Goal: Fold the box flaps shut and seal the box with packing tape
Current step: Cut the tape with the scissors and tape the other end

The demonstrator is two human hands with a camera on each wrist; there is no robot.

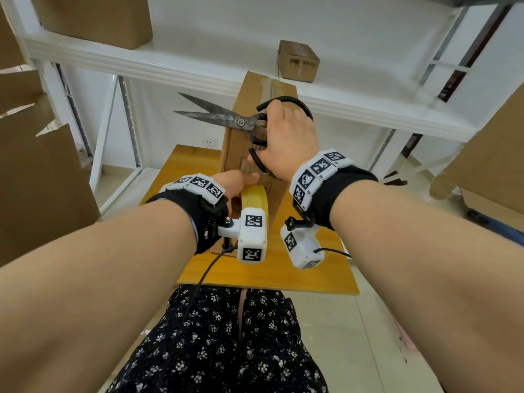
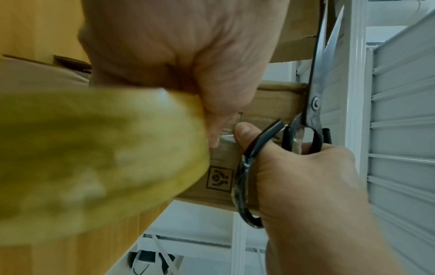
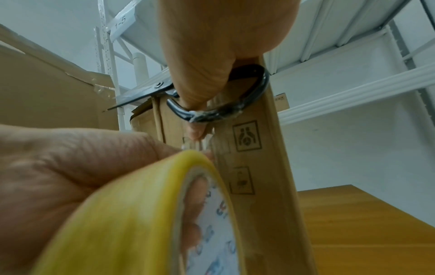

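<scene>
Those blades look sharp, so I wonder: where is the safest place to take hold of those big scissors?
By the black looped handles, from the handle end on the person's right, as the right hand does. The scissors have open blades pointing left.

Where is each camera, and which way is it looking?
Head: on the person's head, looking down at the box on the table; both forearms and hands show.
Left wrist: looks along the left hand gripping the tape roll.
Right wrist: looks along the right hand holding the scissors.
Shared: every view shows the box, roll and scissors.
</scene>
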